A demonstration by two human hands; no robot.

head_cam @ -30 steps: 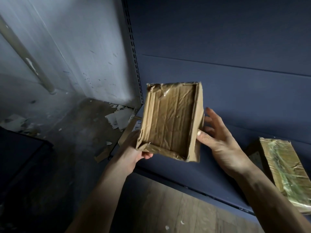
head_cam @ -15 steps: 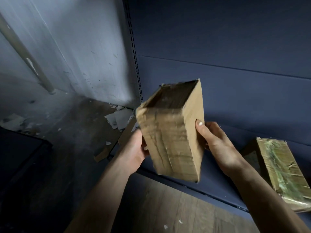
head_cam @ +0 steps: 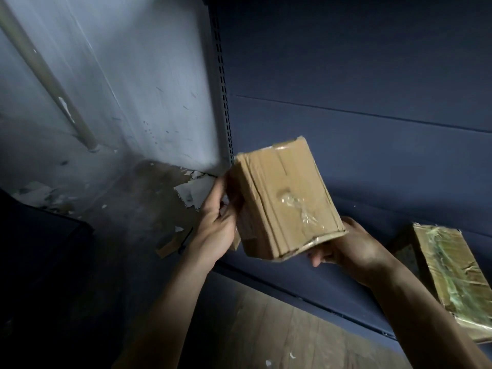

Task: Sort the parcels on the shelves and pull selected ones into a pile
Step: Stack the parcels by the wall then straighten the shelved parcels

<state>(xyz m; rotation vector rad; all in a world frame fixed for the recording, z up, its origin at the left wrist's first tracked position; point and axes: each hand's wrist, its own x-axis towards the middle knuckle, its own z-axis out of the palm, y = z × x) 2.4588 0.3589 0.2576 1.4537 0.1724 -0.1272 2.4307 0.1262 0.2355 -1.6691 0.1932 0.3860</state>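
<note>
A taped cardboard parcel (head_cam: 286,201) is held up in the air by both hands in front of the dark blue shelving, above the front edge of the bottom shelf (head_cam: 282,280) and well clear of the wooden floor (head_cam: 279,331). The left hand (head_cam: 215,230) grasps its left side, fingers curled round the edge. The right hand (head_cam: 346,249) clasps the lower right corner from beneath, with only its knuckles and a fingertip showing under the box. A second parcel (head_cam: 450,275), wrapped all over in glossy tape, lies on the same shelf off to the right, apart from the hands. The main risk is a slip, I think: the held box is tilted, its skin of clear tape looks slick, and the right hand supports only one corner, so a loosened left grip could let it pivot and drop to the floor. The lower edge looks crushed and the tape there is lifting, so a hard squeeze might open it further. The dim light is another hazard, since a parcel misread here could end up in the wrong pile. As for writing, none can be read: the face turned to the camera shows only bare card, tape seams and a wrinkled patch of glare. A speckled patch on the second parcel's side is too dark to make out.
</note>
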